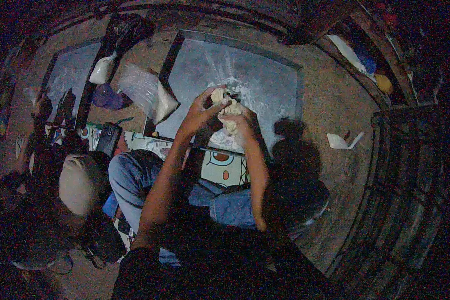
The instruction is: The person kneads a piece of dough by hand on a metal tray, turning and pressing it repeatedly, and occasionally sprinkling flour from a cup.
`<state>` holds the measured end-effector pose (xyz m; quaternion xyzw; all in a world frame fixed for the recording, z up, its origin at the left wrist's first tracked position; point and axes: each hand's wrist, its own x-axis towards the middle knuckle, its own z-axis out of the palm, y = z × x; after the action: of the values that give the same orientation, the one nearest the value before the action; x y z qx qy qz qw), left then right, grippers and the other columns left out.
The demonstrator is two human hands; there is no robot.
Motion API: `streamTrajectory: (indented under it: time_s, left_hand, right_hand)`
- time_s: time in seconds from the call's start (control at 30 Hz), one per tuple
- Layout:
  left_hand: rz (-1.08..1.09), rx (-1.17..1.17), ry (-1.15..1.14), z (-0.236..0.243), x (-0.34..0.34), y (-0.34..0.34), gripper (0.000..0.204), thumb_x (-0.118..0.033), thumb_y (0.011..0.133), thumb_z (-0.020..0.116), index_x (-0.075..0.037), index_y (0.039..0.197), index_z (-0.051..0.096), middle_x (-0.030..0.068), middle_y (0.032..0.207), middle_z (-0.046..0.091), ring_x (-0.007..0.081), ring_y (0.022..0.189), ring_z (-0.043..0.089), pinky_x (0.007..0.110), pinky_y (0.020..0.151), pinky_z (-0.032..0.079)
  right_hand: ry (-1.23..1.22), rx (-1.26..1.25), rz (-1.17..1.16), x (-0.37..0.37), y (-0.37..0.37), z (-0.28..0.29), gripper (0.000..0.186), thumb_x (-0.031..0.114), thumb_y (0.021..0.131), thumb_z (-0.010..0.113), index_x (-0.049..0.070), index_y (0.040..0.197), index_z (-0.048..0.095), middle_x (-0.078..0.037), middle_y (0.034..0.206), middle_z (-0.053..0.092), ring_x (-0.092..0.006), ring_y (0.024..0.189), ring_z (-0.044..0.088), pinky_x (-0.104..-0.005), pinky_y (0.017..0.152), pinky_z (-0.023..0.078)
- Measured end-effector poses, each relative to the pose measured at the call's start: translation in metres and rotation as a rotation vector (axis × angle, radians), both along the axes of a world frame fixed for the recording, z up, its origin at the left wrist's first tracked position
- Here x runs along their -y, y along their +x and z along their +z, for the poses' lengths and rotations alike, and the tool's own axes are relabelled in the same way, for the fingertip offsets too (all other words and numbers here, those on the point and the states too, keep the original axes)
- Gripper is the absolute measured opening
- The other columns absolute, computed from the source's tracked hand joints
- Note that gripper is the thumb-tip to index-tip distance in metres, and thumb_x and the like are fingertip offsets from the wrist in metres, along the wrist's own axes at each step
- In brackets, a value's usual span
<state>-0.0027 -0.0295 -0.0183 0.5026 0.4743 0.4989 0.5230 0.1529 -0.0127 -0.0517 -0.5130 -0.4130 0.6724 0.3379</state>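
Pale dough [231,109] is between my two hands, raised over a dark, flour-dusted board [195,65] with a darker rim. My left hand [203,111] grips the upper left part of the lump, thumb pressed on it. Around its lower right part, my right hand [243,125] is closed. The dough looks uneven, with a knob at the upper left and another piece hanging lower. White flour [230,82] is smeared on the board behind and below my hands.
Left of the board lie a clear plastic bag [140,90] with pale contents, a white bag [103,70] and a purple bundle [107,97]. A phone [108,137] is by my knee. Another person's hand [42,106] is by a second board [67,70]. White scrap [344,141] lies right.
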Motion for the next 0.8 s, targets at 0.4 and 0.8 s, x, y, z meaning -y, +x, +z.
streamTrajectory:
  time_s: [0.4,0.8]
  left_hand:
    - [0.212,0.257,-0.115,-0.017,-0.005,-0.006,0.043,-0.005,0.074,0.072,0.003,0.111,0.051,0.0097,0.099,0.062,0.0169,0.088,0.061,0.027,0.078,0.050]
    - [0.295,0.156,-0.141,-0.010,0.005,0.014,0.031,-0.010,0.077,0.071,-0.004,0.100,0.051,0.0065,0.088,0.063,0.0132,0.079,0.060,0.026,0.068,0.049]
  right_hand:
    - [0.225,-0.410,-0.075,-0.011,0.014,0.003,0.074,0.006,0.060,0.078,0.007,0.122,0.036,-0.013,0.110,0.055,-0.0250,0.103,0.054,-0.0334,0.082,0.047]
    - [0.247,0.092,0.025,-0.019,0.011,-0.012,0.047,0.031,0.093,0.050,0.001,0.128,0.045,-0.014,0.128,0.047,-0.0233,0.115,0.050,-0.0360,0.092,0.046]
